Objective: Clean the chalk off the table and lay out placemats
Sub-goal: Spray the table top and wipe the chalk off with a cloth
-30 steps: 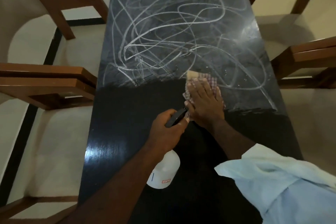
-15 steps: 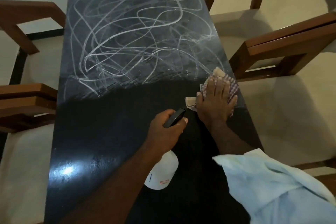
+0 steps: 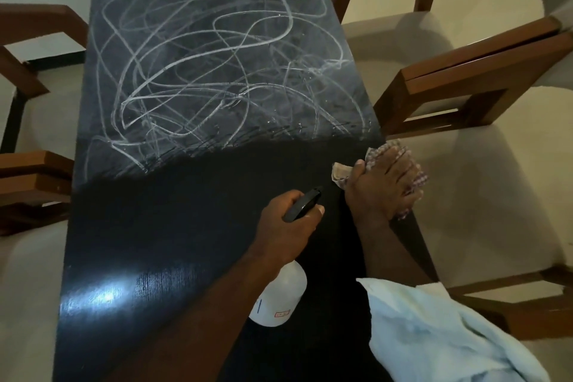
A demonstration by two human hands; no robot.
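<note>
One cloth [image 3: 341, 173], one spray bottle [image 3: 280, 296]

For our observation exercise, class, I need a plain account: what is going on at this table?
A person is wiping chalk off a black table. The right hand presses a checked cloth at the table's right edge, while the left hand grips a white spray bottle by its black head. The near half is wiped clean; chalk scribbles cover the far half.

The right hand [image 3: 384, 186] covers most of the cloth [image 3: 340, 173] (bottle [image 3: 282, 295] label unreadable)
</note>
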